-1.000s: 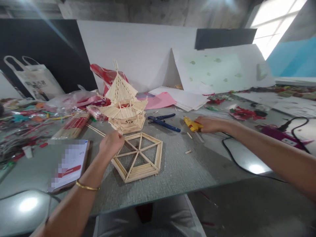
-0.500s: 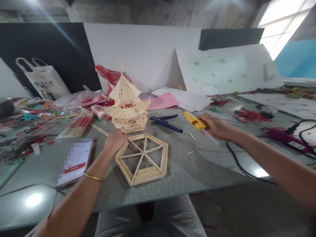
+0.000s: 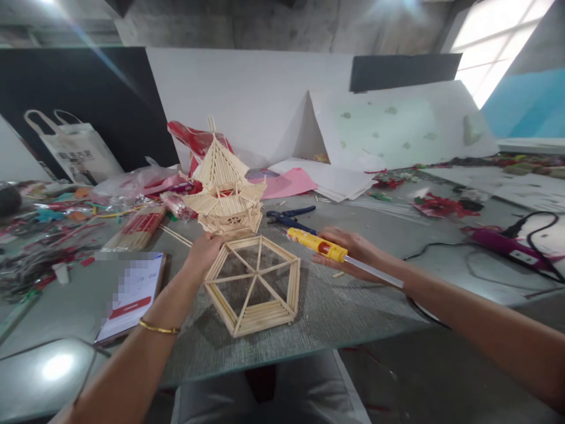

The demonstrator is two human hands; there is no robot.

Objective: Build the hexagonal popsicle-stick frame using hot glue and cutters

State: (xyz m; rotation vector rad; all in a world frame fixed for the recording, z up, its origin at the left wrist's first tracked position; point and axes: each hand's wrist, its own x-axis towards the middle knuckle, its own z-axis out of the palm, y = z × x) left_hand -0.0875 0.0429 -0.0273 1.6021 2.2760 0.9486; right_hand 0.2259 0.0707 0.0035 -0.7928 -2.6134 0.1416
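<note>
Hexagonal stick frame: flat on desk, between and nearer than both hands | left hand: curled at its far-left corner, cannot tell if gripping | right hand: gripping yellow glue gun | beyond: blue pliers, stick pagoda

A slim, gold-coloured bangle rings the wrist behind the left hand. Behind the right hand, the forearm is bare.
</note>
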